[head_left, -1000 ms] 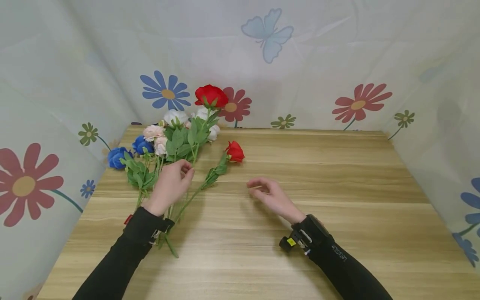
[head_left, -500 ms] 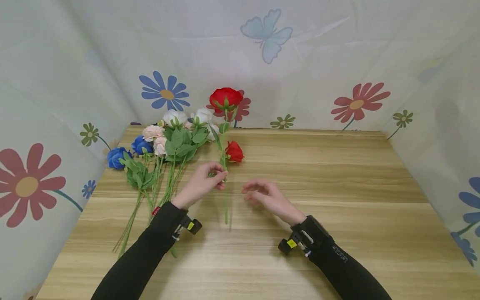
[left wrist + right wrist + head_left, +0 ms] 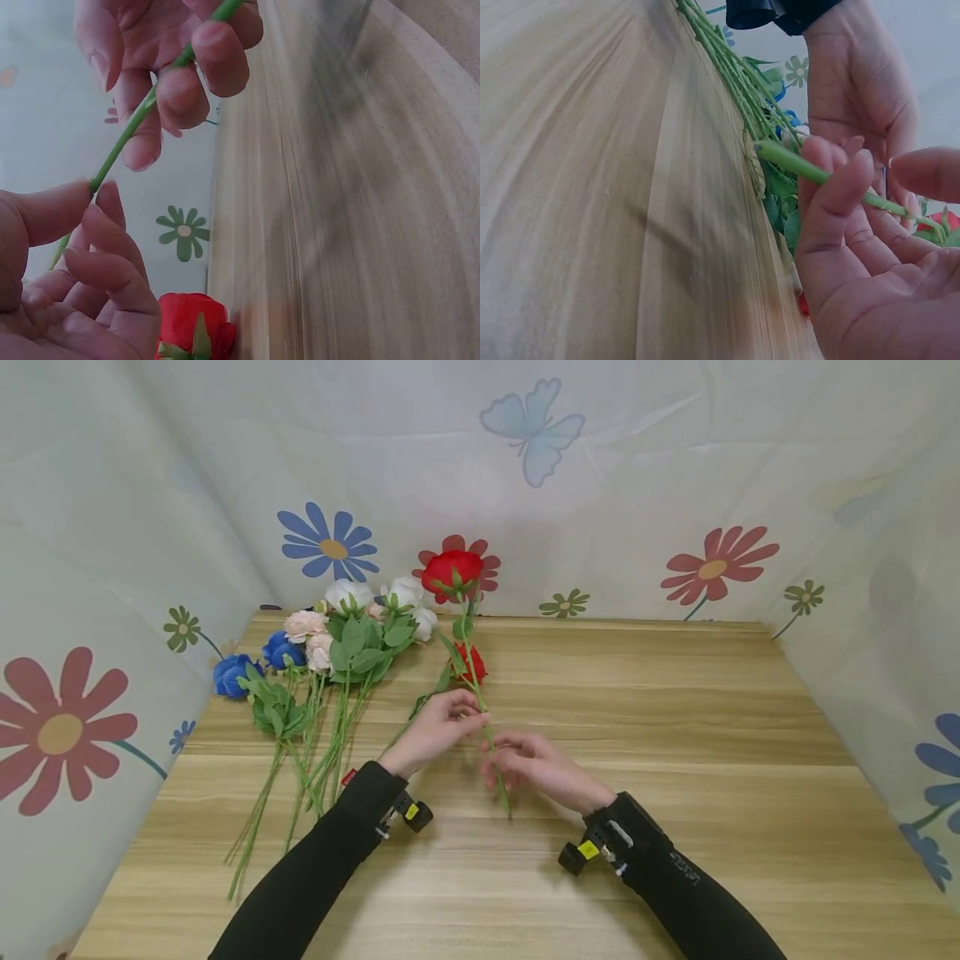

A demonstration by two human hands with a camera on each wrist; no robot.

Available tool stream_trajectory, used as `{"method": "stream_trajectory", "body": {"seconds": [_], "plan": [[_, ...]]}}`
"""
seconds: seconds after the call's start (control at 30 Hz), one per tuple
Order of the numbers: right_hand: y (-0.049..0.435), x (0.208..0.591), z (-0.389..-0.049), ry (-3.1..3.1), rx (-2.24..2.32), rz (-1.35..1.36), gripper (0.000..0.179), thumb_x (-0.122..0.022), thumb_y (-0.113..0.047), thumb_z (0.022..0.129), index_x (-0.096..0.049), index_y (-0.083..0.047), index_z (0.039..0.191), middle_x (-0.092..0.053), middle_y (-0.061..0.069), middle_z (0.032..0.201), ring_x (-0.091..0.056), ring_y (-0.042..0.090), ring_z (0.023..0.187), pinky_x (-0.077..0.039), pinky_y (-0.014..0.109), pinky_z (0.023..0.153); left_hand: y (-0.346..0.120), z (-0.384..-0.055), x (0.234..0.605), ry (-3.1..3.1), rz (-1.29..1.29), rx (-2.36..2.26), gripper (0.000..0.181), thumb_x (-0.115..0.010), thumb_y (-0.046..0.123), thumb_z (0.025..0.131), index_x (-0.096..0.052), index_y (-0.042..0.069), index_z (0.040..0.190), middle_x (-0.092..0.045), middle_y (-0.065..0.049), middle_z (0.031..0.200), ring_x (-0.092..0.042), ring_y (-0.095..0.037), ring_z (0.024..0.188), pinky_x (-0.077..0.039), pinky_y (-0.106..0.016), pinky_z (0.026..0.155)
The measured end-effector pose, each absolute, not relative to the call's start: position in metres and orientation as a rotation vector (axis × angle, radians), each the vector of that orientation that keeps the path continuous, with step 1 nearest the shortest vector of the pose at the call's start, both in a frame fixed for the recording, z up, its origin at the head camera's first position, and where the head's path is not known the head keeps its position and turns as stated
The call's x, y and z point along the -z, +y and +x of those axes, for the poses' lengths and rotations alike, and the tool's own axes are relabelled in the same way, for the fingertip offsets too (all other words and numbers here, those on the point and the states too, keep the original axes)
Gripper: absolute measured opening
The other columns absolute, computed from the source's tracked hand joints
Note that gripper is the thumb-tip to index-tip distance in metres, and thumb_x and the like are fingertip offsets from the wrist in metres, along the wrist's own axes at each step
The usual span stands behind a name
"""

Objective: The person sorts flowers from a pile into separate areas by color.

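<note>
A long-stemmed red rose [image 3: 452,573] is held up, its bloom toward the back wall. My left hand [image 3: 442,727] pinches its green stem [image 3: 124,139] between thumb and fingers, partway down. Lower on the stem is my right hand [image 3: 543,768]; its fingers curl loosely round the stem near the cut end [image 3: 769,152], while the thumb stands apart from it. Behind the held stem, a second red rose [image 3: 471,663] lies on the table, its own stem partly hidden by my left hand.
Left on the wooden table [image 3: 675,710] lie several flowers: blue roses [image 3: 236,676], pale pink blooms [image 3: 306,625] and white blooms [image 3: 349,594], stems toward me. A flower-printed cloth [image 3: 630,468] encloses the back and sides.
My left hand has carried the red rose from above the flower pile rightward to my right hand, which has now curled its fingers round the lower stem. The other flowers stay in place.
</note>
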State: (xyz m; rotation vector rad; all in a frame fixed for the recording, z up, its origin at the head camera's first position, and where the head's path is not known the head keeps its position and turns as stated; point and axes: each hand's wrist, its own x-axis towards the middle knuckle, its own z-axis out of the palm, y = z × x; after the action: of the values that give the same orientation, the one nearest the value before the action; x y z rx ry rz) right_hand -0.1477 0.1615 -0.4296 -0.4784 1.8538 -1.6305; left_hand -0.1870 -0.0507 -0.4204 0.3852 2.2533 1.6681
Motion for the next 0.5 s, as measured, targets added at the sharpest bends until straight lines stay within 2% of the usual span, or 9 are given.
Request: {"method": "stream_trajectory", "body": {"seconds": [0.13, 0.23, 0.37, 0.5], "plan": [[0.1623, 0.4314, -0.1470, 1.810, 1.654, -0.452, 0.045, -0.047, -0.015, 0.105, -0.041, 0.014, 0.139, -0.066, 0.018, 0.104, -0.065, 0.016, 0.090, -0.053, 0.025, 0.076, -0.0471, -0.1891, 0.4242, 2.261, 0.369, -1.652, 0.017, -0.066, 0.017, 0.098, -0.063, 0.005, 0.110, -0.069, -0.014, 0.109, -0.065, -0.041, 0.103, -0.046, -0.025, 0.071], [0.1632, 0.4327, -0.1463, 1.800, 1.666, -0.434, 0.042, -0.047, -0.011, 0.105, -0.041, 0.016, 0.137, -0.065, 0.009, 0.097, -0.065, 0.013, 0.085, -0.052, 0.024, 0.074, -0.0448, -0.1904, 0.4278, 2.272, 0.369, -1.631, 0.018, -0.065, 0.018, 0.099, -0.063, 0.006, 0.111, -0.068, -0.013, 0.110, -0.066, -0.037, 0.102, -0.050, -0.029, 0.075], [0.1648, 0.4318, -0.1443, 1.812, 1.668, -0.424, 0.041, -0.046, -0.010, 0.105, -0.041, 0.016, 0.136, -0.063, 0.008, 0.095, -0.064, 0.013, 0.083, -0.051, 0.023, 0.072, -0.0432, -0.1905, 0.4303, 2.265, 0.380, -1.626, 0.022, -0.064, 0.020, 0.100, -0.063, 0.005, 0.115, -0.068, -0.015, 0.113, -0.067, -0.037, 0.104, -0.055, -0.039, 0.084], [0.1692, 0.4309, -0.1431, 1.832, 1.660, -0.417, 0.040, -0.045, -0.010, 0.105, -0.041, 0.015, 0.136, -0.064, 0.009, 0.095, -0.065, 0.013, 0.083, -0.051, 0.022, 0.071, -0.0429, -0.1880, 0.4282, 2.287, 0.404, -1.611, 0.028, -0.060, 0.023, 0.103, -0.062, 0.004, 0.123, -0.069, -0.015, 0.118, -0.067, -0.037, 0.108, -0.056, -0.041, 0.088]]}}
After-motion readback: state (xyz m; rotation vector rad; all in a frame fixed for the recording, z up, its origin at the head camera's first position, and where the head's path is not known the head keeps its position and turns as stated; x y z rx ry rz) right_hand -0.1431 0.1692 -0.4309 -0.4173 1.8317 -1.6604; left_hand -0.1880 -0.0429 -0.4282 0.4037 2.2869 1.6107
